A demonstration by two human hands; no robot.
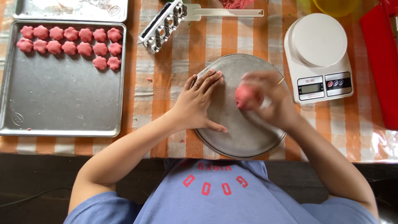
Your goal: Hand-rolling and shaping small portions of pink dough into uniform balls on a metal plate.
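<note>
Head view shows me a pink dough ball (pixel 245 97), smooth and rounded, pinched in the fingers of my right hand (pixel 265 99) above the round metal plate (pixel 240 137). My left hand (pixel 198 103) lies flat, fingers together, on the plate's left rim. The plate sits near the table's front edge, with bare striped cloth (pixel 166 74) between it and the baking tray (pixel 62 99), whose lower half is free below two rows of flower-shaped pink pieces (pixel 70 41). A white scale (pixel 318 56) stands just right of the plate. My right hand is blurred; a metal mould (pixel 163 25) and red board (pixel 379 62) are partly cut off.
</note>
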